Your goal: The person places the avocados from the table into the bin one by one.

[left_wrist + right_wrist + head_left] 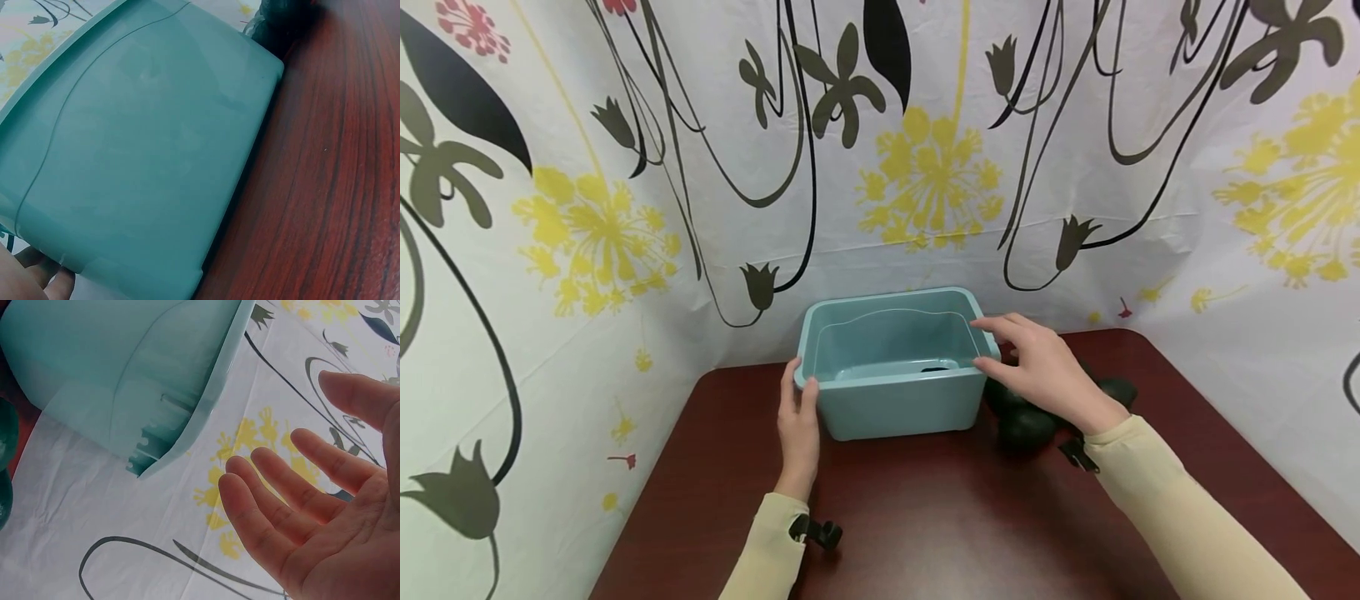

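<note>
A teal plastic bin (898,410) stands upright on the dark red table, its open top facing up. At its left end my left hand (799,425) touches the wall near the front corner, fingers extended; some of its fingers (59,284) show against the bin's end in the left wrist view. My right hand (1037,367) is by the bin's right end, fingers spread. In the right wrist view that hand's fingers (240,494) are apart from the bin (75,356) and hold nothing. A small dark patch (936,368) shows inside the bin; what it is I cannot tell.
Several dark green rounded objects (1028,429) lie on the table (917,508) right of the bin, partly behind my right hand and forearm. A white cloth (715,225) with flower prints hangs behind and at both sides of the table.
</note>
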`<state>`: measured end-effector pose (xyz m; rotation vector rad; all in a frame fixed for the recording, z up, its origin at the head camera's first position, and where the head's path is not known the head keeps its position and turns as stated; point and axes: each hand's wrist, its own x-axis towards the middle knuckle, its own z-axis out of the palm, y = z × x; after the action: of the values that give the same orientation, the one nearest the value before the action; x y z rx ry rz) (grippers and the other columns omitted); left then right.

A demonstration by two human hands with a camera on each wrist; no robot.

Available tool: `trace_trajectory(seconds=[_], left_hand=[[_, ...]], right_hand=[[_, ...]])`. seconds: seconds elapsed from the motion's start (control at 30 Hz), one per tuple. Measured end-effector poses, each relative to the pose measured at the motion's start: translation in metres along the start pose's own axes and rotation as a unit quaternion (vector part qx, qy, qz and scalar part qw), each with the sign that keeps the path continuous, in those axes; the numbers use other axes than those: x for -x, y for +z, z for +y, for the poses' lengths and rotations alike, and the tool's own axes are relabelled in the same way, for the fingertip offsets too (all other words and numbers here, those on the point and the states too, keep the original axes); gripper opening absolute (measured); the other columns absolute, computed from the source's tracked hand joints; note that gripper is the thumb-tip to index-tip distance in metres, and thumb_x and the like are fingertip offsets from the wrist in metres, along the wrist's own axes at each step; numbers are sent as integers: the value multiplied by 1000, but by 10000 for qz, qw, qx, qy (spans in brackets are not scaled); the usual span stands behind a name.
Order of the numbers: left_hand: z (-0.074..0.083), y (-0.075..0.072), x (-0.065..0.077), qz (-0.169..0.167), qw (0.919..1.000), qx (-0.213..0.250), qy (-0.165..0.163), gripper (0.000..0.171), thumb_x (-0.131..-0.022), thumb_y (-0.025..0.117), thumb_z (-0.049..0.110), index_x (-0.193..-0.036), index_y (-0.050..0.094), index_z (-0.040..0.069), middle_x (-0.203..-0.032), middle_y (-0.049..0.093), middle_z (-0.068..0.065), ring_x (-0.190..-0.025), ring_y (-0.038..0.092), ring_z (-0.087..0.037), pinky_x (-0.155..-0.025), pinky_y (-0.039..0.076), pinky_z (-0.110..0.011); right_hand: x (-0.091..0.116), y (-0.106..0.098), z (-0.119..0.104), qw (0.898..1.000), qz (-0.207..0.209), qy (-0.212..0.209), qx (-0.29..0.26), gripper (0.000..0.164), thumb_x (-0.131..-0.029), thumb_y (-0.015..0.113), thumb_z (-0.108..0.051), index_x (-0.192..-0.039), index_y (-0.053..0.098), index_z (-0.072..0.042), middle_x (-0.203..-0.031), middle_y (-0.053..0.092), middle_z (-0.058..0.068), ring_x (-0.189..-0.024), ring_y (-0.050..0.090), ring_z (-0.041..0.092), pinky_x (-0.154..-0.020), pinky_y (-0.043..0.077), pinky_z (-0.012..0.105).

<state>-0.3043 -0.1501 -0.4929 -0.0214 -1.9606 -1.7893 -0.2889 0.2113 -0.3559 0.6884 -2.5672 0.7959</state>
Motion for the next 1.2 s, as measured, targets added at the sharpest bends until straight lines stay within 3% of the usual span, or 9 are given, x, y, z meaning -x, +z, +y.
trace_trajectory(seconds=[0.23,0.5,0.73,0.9,1.0,1.2], left_hand=[[0,1,-1,-79,9999,35,86,52,-100,54,56,-149,40,48,-150,43,9,-127,47,-17,-100,40,-52],[2,-1,1,-192,9996,207,-68,50,-101,54,51,-149,40,47,-153,41,7,-129,45,-17,-103,38,-51],[26,-3,10,-256,9995,158,-108,52,-104,53,42,-154,38,34,-155,40,-2,-129,45,-19,-102,39,-51],[32,-4,12,-262,9995,136,-138,53,-104,53,41,-154,38,34,-155,40,-2,-130,45,-20,-103,38,-53],[31,-4,11,-277,9994,132,-145,53,-104,53,43,-154,38,34,-155,40,-1,-130,46,-20,-103,38,-52],[6,-4,1,-245,9996,88,-148,50,-103,53,48,-151,39,45,-155,39,4,-130,45,-19,-102,39,-52]], right_hand=[[16,0,6,9997,206,70,-72,49,-91,77,-35,-137,61,-28,-120,62,-3,-101,63,12,-86,53,44],[30,4,16,9992,341,165,-137,45,-92,75,-38,-132,65,-19,-121,63,-4,-105,63,19,-83,54,46],[43,13,27,9988,160,469,3,36,-91,76,-40,-123,66,-25,-121,61,-8,-105,60,18,-83,51,45],[52,20,36,9989,-1,457,101,37,-92,73,-42,-125,64,-25,-120,61,-6,-107,61,23,-81,51,46],[55,25,42,9987,-116,474,128,41,-92,74,-41,-128,63,-23,-118,61,-5,-107,62,25,-81,52,47],[64,35,51,9983,-235,489,207,45,-90,77,-36,-130,64,-19,-123,62,0,-110,62,28,-86,51,51]])
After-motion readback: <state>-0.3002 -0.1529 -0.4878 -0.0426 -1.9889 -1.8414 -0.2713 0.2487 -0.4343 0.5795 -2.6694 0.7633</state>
